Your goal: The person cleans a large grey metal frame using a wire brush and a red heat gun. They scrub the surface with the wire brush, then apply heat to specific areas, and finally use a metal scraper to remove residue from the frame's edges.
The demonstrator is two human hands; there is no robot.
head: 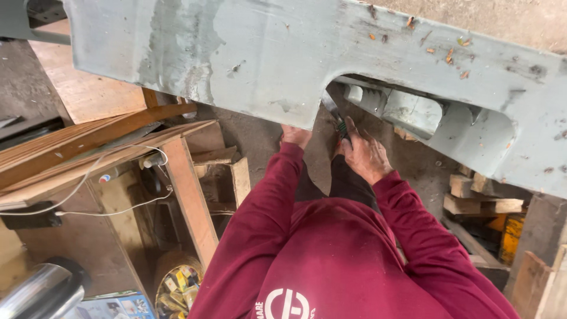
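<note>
Head view: looking down past maroon sleeves (331,248) at a machine table.
Wooden bench (183,177): standing at far left, a white cable (88,177) trailing over it.
Left hand (295,136): reaching under the grey metal table (266,53); fingers hidden, so I cannot tell its grip.
Right hand (365,155): closing around a dark green-tipped tool (339,125) at the table's cut-out edge.
Wood offcuts (481,198): lying on the floor at right.

I count two hands, left hand (295,136) and right hand (366,155), one grey machine table (266,53), one white cable (88,177).
</note>
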